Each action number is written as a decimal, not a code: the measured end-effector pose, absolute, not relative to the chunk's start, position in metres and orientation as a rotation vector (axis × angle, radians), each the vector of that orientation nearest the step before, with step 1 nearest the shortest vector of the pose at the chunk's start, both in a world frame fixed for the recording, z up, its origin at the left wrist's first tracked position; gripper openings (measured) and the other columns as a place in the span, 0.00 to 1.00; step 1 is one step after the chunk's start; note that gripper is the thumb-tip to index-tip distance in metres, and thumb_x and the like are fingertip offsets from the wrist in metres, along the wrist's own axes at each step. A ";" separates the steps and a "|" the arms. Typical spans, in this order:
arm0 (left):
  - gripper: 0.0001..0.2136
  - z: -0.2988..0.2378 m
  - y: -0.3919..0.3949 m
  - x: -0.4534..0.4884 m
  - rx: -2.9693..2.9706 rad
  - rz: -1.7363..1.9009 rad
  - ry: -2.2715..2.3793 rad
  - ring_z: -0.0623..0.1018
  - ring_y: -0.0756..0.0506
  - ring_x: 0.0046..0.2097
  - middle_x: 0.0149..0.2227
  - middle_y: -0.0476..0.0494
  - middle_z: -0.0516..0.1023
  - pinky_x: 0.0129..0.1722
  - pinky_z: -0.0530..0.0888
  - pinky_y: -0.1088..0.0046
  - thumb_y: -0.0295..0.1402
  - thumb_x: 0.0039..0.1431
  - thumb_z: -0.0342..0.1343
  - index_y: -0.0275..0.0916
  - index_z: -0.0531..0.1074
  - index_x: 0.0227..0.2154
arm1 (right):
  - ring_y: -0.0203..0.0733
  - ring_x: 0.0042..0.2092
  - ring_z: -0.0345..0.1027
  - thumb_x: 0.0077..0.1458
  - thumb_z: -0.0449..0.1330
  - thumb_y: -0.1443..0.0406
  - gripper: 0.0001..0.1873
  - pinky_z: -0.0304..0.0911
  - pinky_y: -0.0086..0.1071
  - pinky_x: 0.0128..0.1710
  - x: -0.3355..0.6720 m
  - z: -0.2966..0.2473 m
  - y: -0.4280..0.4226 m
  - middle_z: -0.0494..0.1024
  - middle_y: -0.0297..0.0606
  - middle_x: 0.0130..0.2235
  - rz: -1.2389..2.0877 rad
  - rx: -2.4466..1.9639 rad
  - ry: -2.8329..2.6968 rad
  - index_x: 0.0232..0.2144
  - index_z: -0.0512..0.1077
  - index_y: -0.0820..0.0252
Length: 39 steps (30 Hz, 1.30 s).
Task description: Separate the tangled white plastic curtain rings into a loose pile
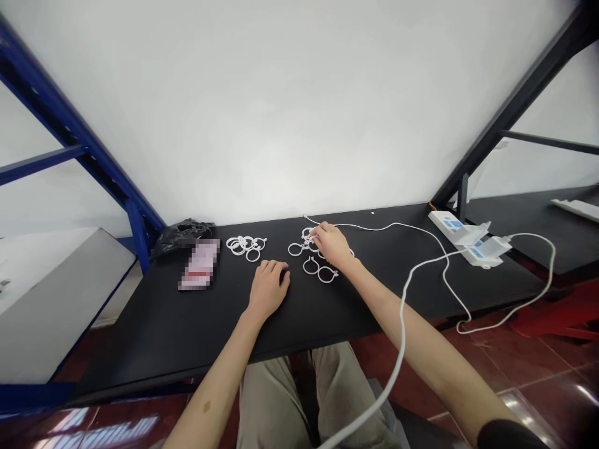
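Note:
My left hand (268,288) rests on the black table, thumb apart from the loosely bent fingers, holding nothing. Up and to its left lies a small group of white curtain rings (253,254), each with a little eyelet, some overlapping. My right hand (332,244) is over a second, looser group of white curtain rings (295,250). Its fingertips are pinched together at a ring in that group, and the hand hides part of the pile. Nearer to me, two rings (326,274) lie side by side below the right hand.
A phone-like pink object (202,265), blurred out, lies left beside a crumpled black plastic bag (180,236). At right sits a white power strip (468,240). A white cable (403,312) hangs across the view over my right forearm. Blue metal posts (84,134) frame the left.

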<state>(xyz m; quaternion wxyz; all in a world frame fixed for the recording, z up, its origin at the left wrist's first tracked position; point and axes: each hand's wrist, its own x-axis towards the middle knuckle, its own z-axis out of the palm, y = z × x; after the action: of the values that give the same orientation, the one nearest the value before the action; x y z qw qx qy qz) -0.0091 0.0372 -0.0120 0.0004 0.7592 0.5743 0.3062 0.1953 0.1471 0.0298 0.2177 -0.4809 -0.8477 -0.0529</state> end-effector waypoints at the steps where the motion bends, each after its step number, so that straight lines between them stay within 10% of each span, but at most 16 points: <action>1: 0.07 -0.012 0.036 -0.009 2.380 0.963 1.804 0.71 0.39 0.46 0.41 0.42 0.77 0.45 0.69 0.59 0.31 0.63 0.51 0.40 0.72 0.41 | 0.47 0.44 0.67 0.63 0.54 0.68 0.08 0.60 0.37 0.46 0.196 0.030 0.146 0.75 0.44 0.43 -0.139 -1.327 -2.330 0.40 0.73 0.61; 18: 0.17 -0.006 0.031 -0.010 2.284 1.142 1.667 0.72 0.41 0.48 0.45 0.43 0.76 0.50 0.71 0.60 0.38 0.64 0.52 0.42 0.66 0.54 | 0.37 0.34 0.69 0.59 0.58 0.70 0.06 0.65 0.31 0.38 0.168 0.012 0.108 0.77 0.36 0.34 0.474 -0.935 -1.967 0.36 0.75 0.58; 29: 0.09 -0.006 0.030 -0.009 2.108 1.157 1.579 0.74 0.45 0.41 0.39 0.45 0.75 0.43 0.73 0.66 0.36 0.63 0.54 0.42 0.70 0.45 | 0.37 0.35 0.75 0.60 0.56 0.70 0.07 0.63 0.27 0.35 0.164 0.002 0.086 0.81 0.33 0.35 0.491 -1.127 -2.151 0.38 0.72 0.56; 39: 0.07 -0.002 0.030 -0.006 2.042 1.230 1.527 0.74 0.43 0.52 0.53 0.41 0.72 0.45 0.75 0.65 0.30 0.60 0.54 0.42 0.69 0.41 | 0.41 0.41 0.74 0.62 0.58 0.67 0.08 0.66 0.32 0.43 0.160 -0.004 0.086 0.82 0.40 0.41 0.345 -0.960 -2.280 0.42 0.77 0.58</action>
<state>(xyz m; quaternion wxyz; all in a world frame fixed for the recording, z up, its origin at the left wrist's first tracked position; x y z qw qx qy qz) -0.0061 0.0298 -0.0019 0.1546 0.7127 0.5329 0.4292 0.1602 0.0862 -0.0038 0.3161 -0.3647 -0.8659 0.1312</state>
